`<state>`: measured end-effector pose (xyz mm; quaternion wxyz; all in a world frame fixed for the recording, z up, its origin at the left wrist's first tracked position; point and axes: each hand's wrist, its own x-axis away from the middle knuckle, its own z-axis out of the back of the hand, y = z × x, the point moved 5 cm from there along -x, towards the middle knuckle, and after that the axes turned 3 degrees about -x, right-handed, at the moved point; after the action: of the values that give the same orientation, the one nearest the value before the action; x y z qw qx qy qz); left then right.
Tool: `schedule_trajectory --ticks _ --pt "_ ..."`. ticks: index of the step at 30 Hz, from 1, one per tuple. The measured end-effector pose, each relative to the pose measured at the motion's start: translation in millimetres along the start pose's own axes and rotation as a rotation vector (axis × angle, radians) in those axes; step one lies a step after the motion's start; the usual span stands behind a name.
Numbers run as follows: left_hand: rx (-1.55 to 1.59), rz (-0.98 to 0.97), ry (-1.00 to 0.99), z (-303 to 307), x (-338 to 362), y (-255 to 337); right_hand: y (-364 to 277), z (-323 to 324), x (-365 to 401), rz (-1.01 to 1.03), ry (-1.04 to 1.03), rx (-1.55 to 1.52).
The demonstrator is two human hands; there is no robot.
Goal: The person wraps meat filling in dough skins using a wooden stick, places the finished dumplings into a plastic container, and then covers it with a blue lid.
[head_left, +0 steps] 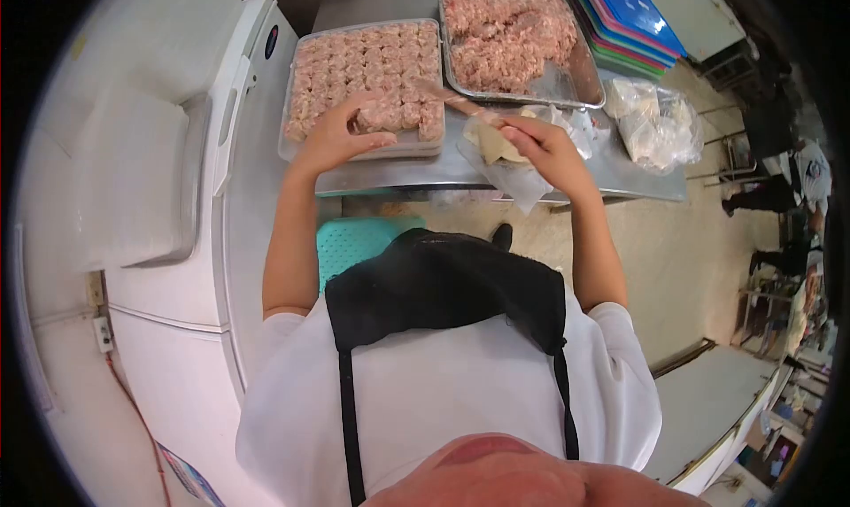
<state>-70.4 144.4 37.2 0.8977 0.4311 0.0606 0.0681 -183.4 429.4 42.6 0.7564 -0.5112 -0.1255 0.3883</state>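
Rows of meat dumplings (367,60) fill a clear plastic tray (398,149) on the metal table. My left hand (335,138) is over the tray's front left part, thumb and fingers apart, next to the dumplings there. In my right hand (542,149) is a flat wooden spatula (462,105), its tip pointing left over the tray's right edge. Pale round wrappers (496,142) lie on a plastic bag just below the spatula. Behind them stands a metal tray (558,86) with a large mass of minced meat (505,38).
Stacked coloured plastic lids (630,20) and a plastic bag of pale pieces (653,122) are at the table's right. A white refrigerator (168,286) stands at the left, a turquoise stool (354,246) below the table. Other people (810,175) are far right.
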Motion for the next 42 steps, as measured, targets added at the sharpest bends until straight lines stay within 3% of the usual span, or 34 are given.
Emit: schedule_trajectory --ticks 3,4,7,11,13,16,22,25,28,31,34,40,42 --pt "-0.288 -0.098 0.075 -8 -1 -30 29 14 34 -0.343 0.089 -0.184" --pt "-0.411 -0.149 0.103 -10 -1 -31 39 17 44 -0.307 0.159 -0.197" --pt "-0.207 -0.014 -0.054 -28 -7 -29 56 27 74 -0.399 0.265 -0.312" --pt "-0.291 -0.114 -0.033 -47 -20 -28 58 34 95 -0.458 0.4 -0.317" --pt "-0.401 -0.196 0.044 -48 -21 -15 59 33 97 -0.434 0.406 -0.307" --pt "-0.488 -0.013 -0.065 -53 -26 -8 54 34 97 -0.413 0.395 -0.267" --pt "-0.431 -0.153 -0.037 -65 -26 -14 53 41 95 -0.384 0.393 -0.3" --pt "-0.249 0.051 -0.179 -55 -22 -24 55 43 96 -0.358 0.384 -0.312" --pt "-0.318 -0.054 -0.098 -53 -21 -34 58 46 95 -0.369 0.38 -0.307" --pt "-0.238 0.088 -0.106 -59 -21 -33 55 53 90 -0.355 0.357 -0.294" --pt "-0.148 -0.088 -0.068 -66 -22 -29 54 63 80 -0.326 0.301 -0.309" --pt "-0.2 0.093 -0.074 -61 -19 -51 56 83 52 -0.32 0.207 -0.259" --pt "-0.25 0.064 0.049 -58 -20 -65 67 96 38 -0.317 0.162 -0.291"
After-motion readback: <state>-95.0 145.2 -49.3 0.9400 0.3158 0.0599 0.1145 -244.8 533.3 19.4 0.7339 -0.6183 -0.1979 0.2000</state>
